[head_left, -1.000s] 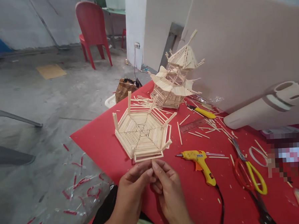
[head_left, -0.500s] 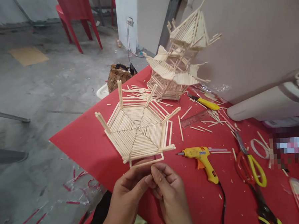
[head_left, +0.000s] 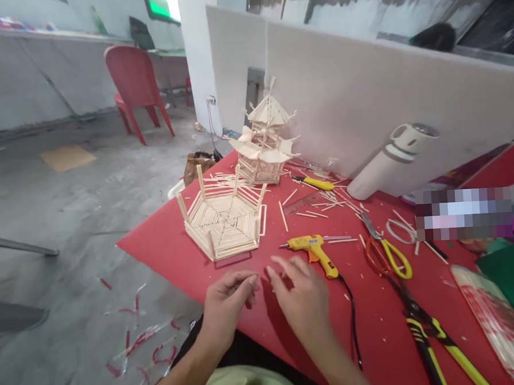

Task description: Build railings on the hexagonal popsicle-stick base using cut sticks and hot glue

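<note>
The pale hexagonal platform of thin wooden sticks [head_left: 226, 220], six short posts standing at its corners, lies flat just beyond my two bare hands, a little to the left, and neither touches it. My left grip [head_left: 226, 303] is curled, fingertips drawn toward the thumb, and I cannot tell whether it closes on anything thin; my right grip [head_left: 303, 293] is spread, thumb and forefinger apart. Near my right fingers a yellow glue gun with an orange trigger [head_left: 309, 246] rests on the red table [head_left: 156, 238]. Behind the platform stands a tiered stick pagoda [head_left: 272, 155], with loose pale sticks around its foot. Further right I see scissors with red and yellow handles [head_left: 374, 234], black-and-yellow long-handled pliers [head_left: 413, 310] and a whitish cylindrical bottle [head_left: 378, 169] before a pale upright panel [head_left: 330, 102]. Beyond, a red plastic chair [head_left: 132, 78] stands on the grey concrete floor [head_left: 81, 207].
</note>
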Action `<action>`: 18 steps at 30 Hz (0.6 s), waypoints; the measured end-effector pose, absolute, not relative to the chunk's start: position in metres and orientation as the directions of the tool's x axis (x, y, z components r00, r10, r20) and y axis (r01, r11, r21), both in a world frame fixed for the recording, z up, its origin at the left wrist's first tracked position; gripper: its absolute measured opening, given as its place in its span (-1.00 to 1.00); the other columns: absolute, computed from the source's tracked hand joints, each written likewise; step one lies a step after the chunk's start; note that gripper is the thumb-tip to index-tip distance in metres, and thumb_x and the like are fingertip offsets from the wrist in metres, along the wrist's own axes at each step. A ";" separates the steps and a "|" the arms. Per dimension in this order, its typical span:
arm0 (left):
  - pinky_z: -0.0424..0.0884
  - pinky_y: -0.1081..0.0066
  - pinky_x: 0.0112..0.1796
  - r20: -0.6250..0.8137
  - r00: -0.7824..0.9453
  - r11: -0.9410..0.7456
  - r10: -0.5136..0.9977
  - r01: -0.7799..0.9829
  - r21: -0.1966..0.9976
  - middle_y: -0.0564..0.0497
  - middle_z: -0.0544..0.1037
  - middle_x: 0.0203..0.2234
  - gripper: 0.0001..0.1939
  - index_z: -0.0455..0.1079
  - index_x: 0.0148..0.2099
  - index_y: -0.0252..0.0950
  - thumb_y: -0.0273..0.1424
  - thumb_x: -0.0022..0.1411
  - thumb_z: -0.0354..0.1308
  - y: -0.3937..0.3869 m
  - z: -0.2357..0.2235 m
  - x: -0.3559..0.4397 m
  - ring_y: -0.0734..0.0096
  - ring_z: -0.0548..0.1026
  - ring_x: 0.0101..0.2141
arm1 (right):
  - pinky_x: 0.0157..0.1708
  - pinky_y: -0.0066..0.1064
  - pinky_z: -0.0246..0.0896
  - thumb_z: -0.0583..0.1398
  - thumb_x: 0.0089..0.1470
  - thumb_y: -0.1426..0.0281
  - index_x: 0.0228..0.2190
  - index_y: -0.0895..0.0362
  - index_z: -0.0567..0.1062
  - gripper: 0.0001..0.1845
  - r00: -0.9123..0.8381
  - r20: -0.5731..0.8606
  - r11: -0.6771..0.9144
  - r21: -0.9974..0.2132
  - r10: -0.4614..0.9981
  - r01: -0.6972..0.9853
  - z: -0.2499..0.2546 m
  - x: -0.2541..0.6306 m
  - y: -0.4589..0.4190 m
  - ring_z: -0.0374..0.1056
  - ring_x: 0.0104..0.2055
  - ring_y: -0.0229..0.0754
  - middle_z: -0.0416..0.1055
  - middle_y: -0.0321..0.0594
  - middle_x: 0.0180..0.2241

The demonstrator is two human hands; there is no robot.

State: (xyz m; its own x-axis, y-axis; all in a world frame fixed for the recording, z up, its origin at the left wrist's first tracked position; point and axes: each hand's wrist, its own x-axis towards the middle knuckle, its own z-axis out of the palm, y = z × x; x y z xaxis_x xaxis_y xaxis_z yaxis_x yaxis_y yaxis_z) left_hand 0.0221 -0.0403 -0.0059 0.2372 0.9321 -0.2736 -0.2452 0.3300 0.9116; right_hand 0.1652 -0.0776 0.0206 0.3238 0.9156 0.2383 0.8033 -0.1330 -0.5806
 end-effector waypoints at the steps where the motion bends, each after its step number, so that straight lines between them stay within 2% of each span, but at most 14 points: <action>1: 0.34 0.49 -0.54 -0.258 0.229 0.311 0.939 -0.242 0.919 0.01 0.54 -0.56 -0.79 0.55 -0.37 -0.36 -0.29 0.04 0.37 -0.041 -0.007 0.023 0.51 0.40 -0.60 | -0.29 -0.34 0.18 0.20 0.18 0.26 -0.07 0.06 0.56 -0.70 0.315 0.273 -0.161 -0.466 0.909 0.870 0.021 0.169 -0.071 0.39 -0.25 -0.08 0.48 -0.15 -0.29; 3: 0.34 0.48 -0.55 -0.237 0.224 0.290 0.945 -0.244 0.925 0.03 0.53 -0.57 -0.78 0.55 -0.35 -0.35 -0.28 0.04 0.37 -0.040 -0.009 0.024 0.51 0.40 -0.61 | -0.29 -0.32 0.16 0.24 0.16 0.24 0.03 0.07 0.50 -0.59 0.281 0.276 -0.195 -0.301 0.919 0.934 0.023 0.172 -0.057 0.39 -0.19 -0.02 0.47 -0.11 -0.25; 6: 0.33 0.49 -0.57 -0.223 0.212 0.274 0.952 -0.254 0.928 0.04 0.52 -0.58 -0.78 0.54 -0.34 -0.35 -0.29 0.04 0.37 -0.040 -0.012 0.024 0.52 0.40 -0.62 | -0.33 -0.33 0.12 0.27 0.13 0.18 0.03 0.08 0.50 -0.55 0.238 0.234 -0.194 -0.197 0.943 0.961 0.024 0.169 -0.038 0.37 -0.20 -0.05 0.46 -0.14 -0.27; 10: 0.31 0.51 -0.60 -0.207 0.182 0.253 0.961 -0.282 0.926 0.05 0.51 -0.60 -0.77 0.54 -0.34 -0.35 -0.29 0.02 0.38 -0.043 -0.013 0.023 0.54 0.38 -0.65 | -0.40 -0.36 -0.01 0.20 0.22 0.21 -0.24 -0.03 0.60 -0.81 0.199 0.229 -0.153 -0.202 0.953 0.967 0.016 0.163 -0.032 0.33 -0.29 -0.14 0.43 -0.25 -0.37; 13: 0.31 0.51 -0.61 -0.187 0.173 0.228 0.967 -0.266 0.937 0.06 0.49 -0.61 -0.79 0.54 -0.34 -0.35 -0.29 0.04 0.36 -0.045 -0.014 0.022 0.54 0.37 -0.66 | -0.41 -0.35 -0.08 0.18 0.24 0.28 -0.43 -0.02 0.60 -0.75 0.168 0.257 -0.106 -0.239 0.952 0.965 0.010 0.166 -0.043 0.28 -0.30 -0.18 0.44 -0.28 -0.40; 15: 0.32 0.51 -0.61 -0.156 0.172 0.192 0.973 -0.212 0.958 0.05 0.50 -0.59 -0.81 0.55 -0.33 -0.33 -0.30 0.08 0.33 -0.046 -0.013 0.022 0.54 0.37 -0.66 | -0.41 -0.35 -0.08 0.24 0.19 0.30 -0.48 0.00 0.59 -0.78 0.138 0.273 -0.064 -0.265 0.952 0.962 0.009 0.170 -0.055 0.27 -0.29 -0.19 0.45 -0.29 -0.41; 17: 0.37 0.50 -0.59 -0.064 0.169 0.084 0.983 -0.115 0.990 -0.03 0.57 -0.46 -0.83 0.56 -0.31 -0.31 -0.30 0.13 0.29 -0.048 -0.012 0.022 0.49 0.43 -0.60 | -0.42 -0.35 -0.09 0.27 0.16 0.31 -0.52 0.02 0.57 -0.78 0.099 0.287 -0.017 -0.273 0.953 0.962 0.008 0.175 -0.068 0.25 -0.32 -0.19 0.44 -0.31 -0.44; 18: 0.44 0.47 -0.52 0.012 0.186 -0.002 0.982 -0.055 0.998 -0.09 0.61 -0.34 -0.84 0.58 -0.27 -0.29 -0.31 0.15 0.27 -0.048 -0.011 0.023 0.42 0.51 -0.51 | -0.42 -0.35 -0.09 0.28 0.15 0.31 -0.53 0.03 0.57 -0.78 0.074 0.291 0.009 -0.272 0.954 0.962 0.008 0.177 -0.075 0.25 -0.33 -0.20 0.43 -0.31 -0.46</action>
